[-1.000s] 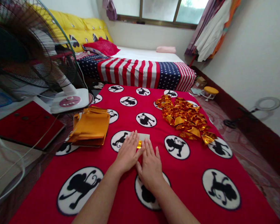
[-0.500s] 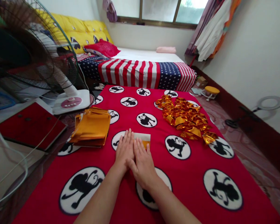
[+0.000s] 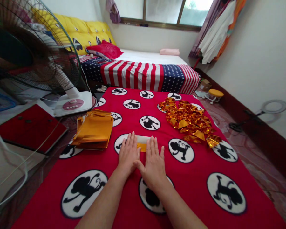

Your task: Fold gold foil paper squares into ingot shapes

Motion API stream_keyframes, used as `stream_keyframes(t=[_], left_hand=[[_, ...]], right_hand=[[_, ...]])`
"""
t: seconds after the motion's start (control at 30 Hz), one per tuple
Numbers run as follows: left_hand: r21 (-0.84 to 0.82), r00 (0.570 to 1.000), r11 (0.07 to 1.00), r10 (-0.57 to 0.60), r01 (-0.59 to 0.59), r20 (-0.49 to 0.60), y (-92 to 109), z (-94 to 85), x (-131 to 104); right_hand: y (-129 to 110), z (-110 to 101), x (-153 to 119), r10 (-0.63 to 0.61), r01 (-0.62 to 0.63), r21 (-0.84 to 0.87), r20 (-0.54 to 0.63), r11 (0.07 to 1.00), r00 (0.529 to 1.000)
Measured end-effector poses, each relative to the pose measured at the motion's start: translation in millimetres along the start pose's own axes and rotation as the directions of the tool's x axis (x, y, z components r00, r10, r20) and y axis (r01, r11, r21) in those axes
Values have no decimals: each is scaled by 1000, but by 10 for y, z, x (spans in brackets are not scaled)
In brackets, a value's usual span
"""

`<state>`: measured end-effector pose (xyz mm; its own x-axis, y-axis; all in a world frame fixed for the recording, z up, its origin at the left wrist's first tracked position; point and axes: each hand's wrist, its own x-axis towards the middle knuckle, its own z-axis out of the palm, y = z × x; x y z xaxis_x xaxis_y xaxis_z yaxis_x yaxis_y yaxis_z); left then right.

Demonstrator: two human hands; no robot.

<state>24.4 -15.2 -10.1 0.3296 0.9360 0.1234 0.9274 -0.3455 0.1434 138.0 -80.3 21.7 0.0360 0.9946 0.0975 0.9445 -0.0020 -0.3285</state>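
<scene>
Red cloth [image 3: 193, 190] printed with black monkeys in white circles covers the work surface, with a bed [image 3: 143, 74] beyond its far edge and a standing fan [image 3: 72, 103] on the left. Near the middle of the cloth lies a small paper sheet [image 3: 143, 139], pale along its far side with a gold band [image 3: 142, 147] nearer the person. Its exposed part shows in the gap between the two hands, flanked by fingers on both sides.

Left hand [image 3: 129, 156] lies palm down at the sheet's left, fingers straight and almost together, pointing away; how far the paper runs beneath them cannot be told. Right hand [image 3: 154, 168] is also palm down and flat, its fingers extended and slightly parted over the sheet's right end, the thumb stretched across to the left hand. Neither hand is curled around anything. Left of the hands, well apart from them, sits a stack of gold paper [image 3: 95, 128]; farther off to the right, folded gold pieces [image 3: 188, 121] lie clustered together.
</scene>
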Motion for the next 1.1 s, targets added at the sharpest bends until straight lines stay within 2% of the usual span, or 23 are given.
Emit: stream_keyframes(t=[0.07,0.13,0.23,0.37,0.47,0.6,0.73,0.9,0.97,1.03,1.1], left_hand=[[2,1000,1000,4,-4,29,-25,29,10],[5,999,1000,7,-7,44,-45,52,14],[7,999,1000,6,-6,37,-44,51,2],[-4,1000,1000,16,-16,-20,-6,11,-24],[-14,998,1000,25,-26,-51,9,-8,-35],[-40,997,997,61,-64,-56,-14,-28,-24],[-93,990,986,139,-139,-4,-108,-41,52],[-218,962,945,264,-244,65,-248,-137,259],[-251,970,941,242,-228,25,-250,-222,326],[-256,977,942,205,-214,-63,-214,-303,349],[-271,965,930,213,-249,-155,-159,-344,319]], right_hand=[[-153,5,89,-120,117,66,47,991,992],[-218,27,178,-152,138,123,104,983,983],[-90,78,273,-152,135,119,144,984,978],[269,134,329,-10,11,-20,71,1000,997],[431,144,364,28,-28,-35,2,999,1000],[502,124,408,13,2,108,-138,994,990],[560,102,413,46,49,306,-296,951,954],[597,112,368,80,82,445,-335,892,939],[593,114,340,96,70,463,-325,884,941],[586,108,313,98,61,468,-308,882,946],[579,96,292,97,61,482,-296,874,950]])
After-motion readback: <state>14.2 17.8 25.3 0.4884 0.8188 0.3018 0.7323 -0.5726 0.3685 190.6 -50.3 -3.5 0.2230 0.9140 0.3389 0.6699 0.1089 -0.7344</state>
